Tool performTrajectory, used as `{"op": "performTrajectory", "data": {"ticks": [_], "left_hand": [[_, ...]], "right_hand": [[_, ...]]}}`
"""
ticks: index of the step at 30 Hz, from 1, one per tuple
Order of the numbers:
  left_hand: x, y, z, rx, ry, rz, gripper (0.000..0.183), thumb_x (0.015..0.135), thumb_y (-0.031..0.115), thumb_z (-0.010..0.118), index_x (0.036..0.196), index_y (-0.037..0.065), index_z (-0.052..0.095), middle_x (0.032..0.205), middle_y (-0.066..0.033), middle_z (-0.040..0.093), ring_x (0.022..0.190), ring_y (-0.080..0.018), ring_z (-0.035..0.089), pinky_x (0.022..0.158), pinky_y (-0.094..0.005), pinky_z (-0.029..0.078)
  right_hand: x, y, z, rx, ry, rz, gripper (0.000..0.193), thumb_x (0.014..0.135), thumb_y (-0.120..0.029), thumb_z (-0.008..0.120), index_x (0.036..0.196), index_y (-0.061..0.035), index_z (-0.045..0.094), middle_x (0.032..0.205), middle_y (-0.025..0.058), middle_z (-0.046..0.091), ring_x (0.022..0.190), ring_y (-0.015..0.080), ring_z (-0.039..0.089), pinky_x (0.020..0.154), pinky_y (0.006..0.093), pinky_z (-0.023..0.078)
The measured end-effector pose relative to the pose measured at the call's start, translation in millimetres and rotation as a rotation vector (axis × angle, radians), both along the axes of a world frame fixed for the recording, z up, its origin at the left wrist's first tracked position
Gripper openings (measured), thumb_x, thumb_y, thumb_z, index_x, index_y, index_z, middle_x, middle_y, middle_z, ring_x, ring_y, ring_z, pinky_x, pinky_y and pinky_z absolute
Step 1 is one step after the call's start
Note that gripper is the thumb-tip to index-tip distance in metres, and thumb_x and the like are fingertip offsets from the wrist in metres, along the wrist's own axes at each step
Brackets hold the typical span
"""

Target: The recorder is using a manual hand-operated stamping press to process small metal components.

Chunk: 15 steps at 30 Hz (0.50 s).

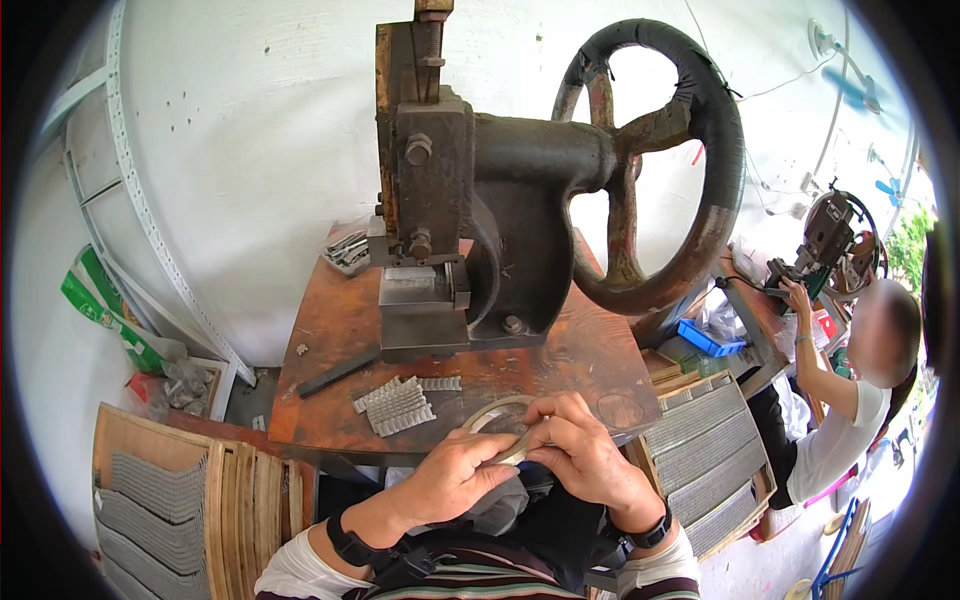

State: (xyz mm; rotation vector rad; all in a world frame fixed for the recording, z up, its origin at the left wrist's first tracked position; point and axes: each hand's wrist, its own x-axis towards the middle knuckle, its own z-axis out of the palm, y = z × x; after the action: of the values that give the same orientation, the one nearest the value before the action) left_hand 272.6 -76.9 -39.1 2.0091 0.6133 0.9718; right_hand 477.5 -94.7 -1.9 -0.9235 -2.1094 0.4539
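Near the front edge of the wooden table (pixel 595 350), my left hand (pixel 447 482) and my right hand (pixel 582 452) both pinch a beige roll of tape (pixel 515 453). Their thumbs and fingers come close together on its near side. Just beyond it lies a small pile of ridged metal strips (pixel 398 406), out of contact with my hands. A dark flat bar (pixel 338 372) rests left of that pile. Behind stands a heavy hand press (pixel 535 140), with a bright metal plate (pixel 408 288) in its die area.
The press's large handwheel (pixel 715 150) juts out to the right. A bag of small metal parts (pixel 347 250) sits behind the press. Wooden trays of metal strips flank me at left (pixel 150 500) and right (pixel 705 455). Further right, a person (pixel 835 420) works at another press (pixel 835 235).
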Motion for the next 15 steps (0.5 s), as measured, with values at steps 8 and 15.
{"op": "performTrajectory", "data": {"ticks": [8, 15], "left_hand": [[0.5, -1.9, 3.5, -0.02, 0.002, 0.001, 0.03, 0.086, 0.014, 0.066, 0.111, -0.003, 0.061, 0.092, -0.0188, 0.065, 0.083, -0.0361, 0.06, 0.077, -0.0405, 0.046], [5.1, -1.0, 3.8, 0.023, -0.036, 0.02, 0.027, 0.089, 0.016, 0.063, 0.109, -0.002, 0.062, 0.092, -0.0169, 0.065, 0.084, -0.0347, 0.06, 0.077, -0.0394, 0.045]], "right_hand": [[-0.5, -0.8, -1.6, 0.011, 0.006, -0.017, 0.014, 0.074, 0.0, 0.071, 0.084, -0.0028, 0.061, 0.104, 0.0136, 0.058, 0.096, 0.0314, 0.055, 0.083, 0.0378, 0.046], [0.2, -1.0, -3.4, -0.004, 0.01, -0.031, 0.014, 0.075, 0.0, 0.071, 0.085, -0.0025, 0.061, 0.102, 0.0139, 0.058, 0.093, 0.0309, 0.056, 0.08, 0.0368, 0.047]]}}
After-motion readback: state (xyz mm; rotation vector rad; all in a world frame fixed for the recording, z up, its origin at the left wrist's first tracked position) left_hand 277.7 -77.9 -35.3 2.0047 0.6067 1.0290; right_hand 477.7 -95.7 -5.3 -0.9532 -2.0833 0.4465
